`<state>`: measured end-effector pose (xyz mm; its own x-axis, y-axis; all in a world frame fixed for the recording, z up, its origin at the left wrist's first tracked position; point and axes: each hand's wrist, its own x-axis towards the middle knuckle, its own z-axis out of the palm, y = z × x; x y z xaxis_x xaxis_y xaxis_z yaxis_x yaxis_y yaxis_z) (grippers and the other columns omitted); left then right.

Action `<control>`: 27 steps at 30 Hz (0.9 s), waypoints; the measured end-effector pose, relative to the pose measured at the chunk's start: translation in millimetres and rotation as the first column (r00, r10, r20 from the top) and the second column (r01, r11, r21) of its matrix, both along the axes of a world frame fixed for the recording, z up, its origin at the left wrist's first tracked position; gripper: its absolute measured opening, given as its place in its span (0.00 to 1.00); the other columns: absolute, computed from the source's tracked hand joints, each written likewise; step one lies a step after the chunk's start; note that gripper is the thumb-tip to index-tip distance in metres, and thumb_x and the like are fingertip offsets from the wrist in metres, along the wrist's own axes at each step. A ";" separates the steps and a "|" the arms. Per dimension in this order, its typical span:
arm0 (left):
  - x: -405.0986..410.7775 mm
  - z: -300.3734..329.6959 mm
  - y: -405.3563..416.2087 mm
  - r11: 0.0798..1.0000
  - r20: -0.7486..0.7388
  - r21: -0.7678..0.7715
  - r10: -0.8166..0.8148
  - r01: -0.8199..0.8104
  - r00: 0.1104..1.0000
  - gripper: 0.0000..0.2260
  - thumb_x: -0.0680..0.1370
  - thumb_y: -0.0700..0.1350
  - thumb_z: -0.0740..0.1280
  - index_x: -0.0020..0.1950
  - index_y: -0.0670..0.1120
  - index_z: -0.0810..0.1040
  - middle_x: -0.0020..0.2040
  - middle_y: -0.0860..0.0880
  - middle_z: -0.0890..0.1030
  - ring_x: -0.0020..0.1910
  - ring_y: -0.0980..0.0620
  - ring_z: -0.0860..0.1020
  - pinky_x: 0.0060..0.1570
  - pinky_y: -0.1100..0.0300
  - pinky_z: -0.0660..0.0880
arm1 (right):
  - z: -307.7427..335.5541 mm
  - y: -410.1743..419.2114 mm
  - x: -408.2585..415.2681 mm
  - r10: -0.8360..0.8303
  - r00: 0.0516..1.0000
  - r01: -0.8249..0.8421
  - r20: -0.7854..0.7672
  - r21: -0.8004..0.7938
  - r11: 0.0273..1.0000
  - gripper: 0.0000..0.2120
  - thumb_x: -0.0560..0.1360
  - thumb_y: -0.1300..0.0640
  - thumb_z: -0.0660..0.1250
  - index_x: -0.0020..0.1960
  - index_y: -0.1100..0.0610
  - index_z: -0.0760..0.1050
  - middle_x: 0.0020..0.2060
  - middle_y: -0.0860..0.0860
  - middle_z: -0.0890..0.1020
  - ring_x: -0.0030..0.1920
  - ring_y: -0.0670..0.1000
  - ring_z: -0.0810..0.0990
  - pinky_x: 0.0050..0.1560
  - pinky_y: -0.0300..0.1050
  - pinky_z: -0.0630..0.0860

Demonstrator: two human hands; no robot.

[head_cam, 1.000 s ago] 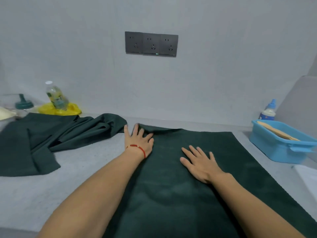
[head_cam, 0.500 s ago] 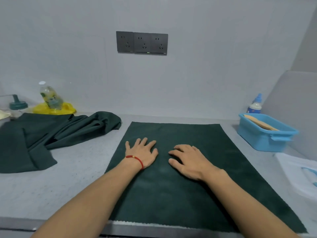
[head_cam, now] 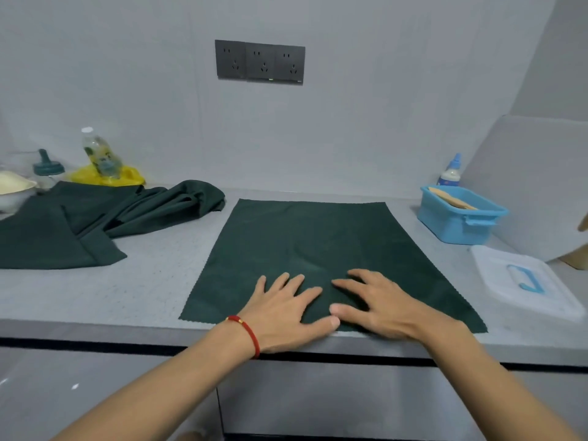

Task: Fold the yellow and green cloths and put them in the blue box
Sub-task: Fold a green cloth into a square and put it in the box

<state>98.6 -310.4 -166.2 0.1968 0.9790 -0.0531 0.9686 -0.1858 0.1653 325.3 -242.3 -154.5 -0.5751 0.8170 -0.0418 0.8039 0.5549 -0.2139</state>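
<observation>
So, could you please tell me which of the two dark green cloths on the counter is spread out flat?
The green cloth under both hands, at the counter's middle, lies flat; the other green cloth, to its left, is crumpled.

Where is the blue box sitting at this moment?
In the head view the blue box stands at the far right of the counter, just right of the flat green cloth, with a blue-capped bottle behind it.

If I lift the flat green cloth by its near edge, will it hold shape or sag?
Likely sag: the flat green cloth lies thin and limp on the counter, and the crumpled cloth beside it drapes in soft folds. Probably light, and it may slide.
</observation>
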 end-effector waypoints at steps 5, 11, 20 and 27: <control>0.2 1.4 -21.7 0.995 -0.297 0.047 -0.067 0.084 0.953 0.42 0.72 0.78 0.51 0.80 0.58 0.51 0.80 0.46 0.58 0.78 0.40 0.58 0.73 0.33 0.54 | -11.5 -39.2 29.5 0.146 0.989 -0.146 0.030 0.002 0.989 0.41 0.75 0.29 0.63 0.81 0.35 0.47 0.81 0.38 0.45 0.80 0.39 0.40 0.81 0.48 0.39; -27.4 25.8 -28.6 0.986 -0.081 0.139 -0.083 0.093 0.993 0.17 0.81 0.55 0.61 0.71 0.63 0.70 0.69 0.60 0.74 0.69 0.52 0.73 0.61 0.50 0.75 | 10.3 -48.3 82.4 0.003 0.988 0.012 -0.155 0.095 0.995 0.22 0.76 0.57 0.72 0.67 0.42 0.78 0.65 0.34 0.77 0.65 0.35 0.73 0.68 0.33 0.67; -135.9 56.9 21.0 0.940 0.026 0.145 0.310 -0.310 0.951 0.09 0.78 0.51 0.70 0.38 0.55 0.75 0.42 0.51 0.81 0.46 0.46 0.80 0.47 0.52 0.78 | 13.0 24.3 106.7 -0.398 0.855 0.476 -0.333 0.198 0.857 0.08 0.77 0.52 0.72 0.39 0.49 0.78 0.32 0.47 0.81 0.37 0.50 0.78 0.41 0.51 0.78; -156.0 41.1 104.2 0.824 0.498 0.020 0.482 -0.566 0.720 0.10 0.72 0.47 0.78 0.38 0.43 0.82 0.35 0.46 0.83 0.38 0.47 0.80 0.39 0.58 0.75 | 17.5 105.2 79.3 -0.480 0.764 0.588 -0.432 0.156 0.794 0.02 0.77 0.55 0.72 0.48 0.49 0.81 0.42 0.52 0.84 0.46 0.57 0.78 0.45 0.54 0.78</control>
